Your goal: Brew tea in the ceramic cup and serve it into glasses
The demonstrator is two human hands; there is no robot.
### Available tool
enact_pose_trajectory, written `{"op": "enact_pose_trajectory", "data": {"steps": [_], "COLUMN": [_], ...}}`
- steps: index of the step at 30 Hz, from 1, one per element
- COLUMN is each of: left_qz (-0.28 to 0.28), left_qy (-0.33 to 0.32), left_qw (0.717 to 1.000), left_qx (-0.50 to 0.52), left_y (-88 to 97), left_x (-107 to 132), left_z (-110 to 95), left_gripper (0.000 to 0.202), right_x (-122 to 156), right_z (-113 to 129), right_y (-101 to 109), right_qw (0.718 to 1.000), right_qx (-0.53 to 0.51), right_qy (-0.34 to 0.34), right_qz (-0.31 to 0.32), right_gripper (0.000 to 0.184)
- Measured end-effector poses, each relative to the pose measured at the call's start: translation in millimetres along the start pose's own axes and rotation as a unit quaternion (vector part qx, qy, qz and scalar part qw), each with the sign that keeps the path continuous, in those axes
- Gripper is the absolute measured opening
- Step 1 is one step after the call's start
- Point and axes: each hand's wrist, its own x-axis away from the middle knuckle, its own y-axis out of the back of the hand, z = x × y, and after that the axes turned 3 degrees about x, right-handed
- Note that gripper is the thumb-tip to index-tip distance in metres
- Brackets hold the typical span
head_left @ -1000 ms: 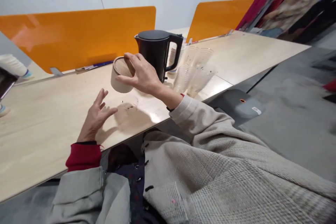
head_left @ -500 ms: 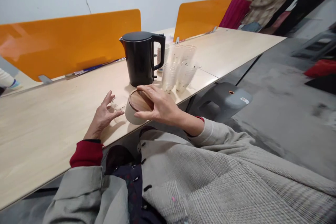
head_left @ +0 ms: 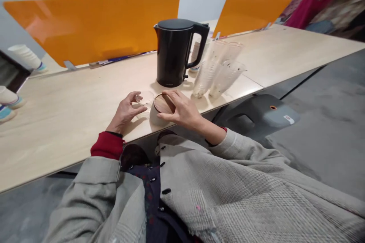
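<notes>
My right hand (head_left: 182, 110) grips a cream canister with a wooden lid (head_left: 160, 108) from above; the canister stands on the wooden table (head_left: 71, 98) near its front edge. Just left of it is a small clear glass (head_left: 145, 100) holding a few dark specks. My left hand (head_left: 125, 111) curls around that glass, thumb and fingers touching its side. A black electric kettle (head_left: 175, 53) stands behind both.
Several clear plastic cups (head_left: 219, 70) lean together right of the kettle. Orange divider panels (head_left: 94, 26) run along the table's back. Stacked paper cups (head_left: 25, 57) lie at far left. A grey stool (head_left: 265, 115) sits below the table edge on the right.
My right hand brought the canister down from in front of the kettle and set it by the table's front edge. My left hand closed from spread fingers onto the small glass.
</notes>
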Motion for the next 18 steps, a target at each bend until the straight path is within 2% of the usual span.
{"op": "enact_pose_trajectory", "data": {"steps": [6,11,18], "left_qz": [0.023,0.022,-0.038], "left_qy": [0.013,0.009,0.022], "left_qw": [0.999,0.999,0.998], "left_qx": [0.018,0.043,0.041], "left_y": [-2.6,-6.2,7.5], "left_x": [-2.3,-0.5,2.2], "left_z": [3.9,4.1,11.0], "left_gripper": [0.111,0.099,0.097], "right_x": [-4.5,-7.2,-15.3], "right_z": [0.7,3.4,18.1], "right_y": [-4.0,-1.4,-3.6], "right_qw": [1.0,0.999,0.996], "right_qx": [0.017,0.035,0.066], "right_qy": [0.001,-0.01,-0.015], "right_qz": [-0.002,0.014,0.051], "right_gripper": [0.074,0.073,0.078]}}
